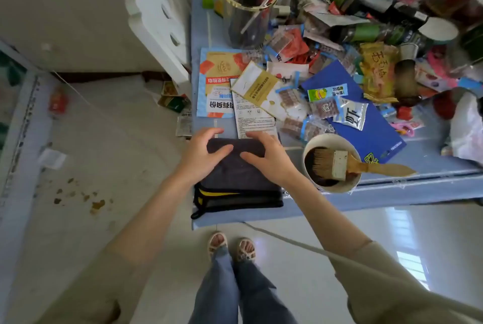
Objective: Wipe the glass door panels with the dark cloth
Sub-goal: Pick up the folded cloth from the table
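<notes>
Pinches the far fold of the dark cloth (pixel 236 174) with the left hand (pixel 200 156), fingers curled over the edge, thumb on top. Folded flat on a black-and-yellow pad (pixel 235 198) at the blue table's (pixel 431 161) near corner. Grips the same fold with the right hand (pixel 266 160). Just right, touching nothing: white bowl (pixel 326 138) holding a brush (pixel 339 164).

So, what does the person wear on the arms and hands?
The left hand and right hand are bare: no gloves, rings or watch visible. The left sleeve and right sleeve are loose, plain beige fabric, ending near the elbows, with forearms uncovered.
</notes>
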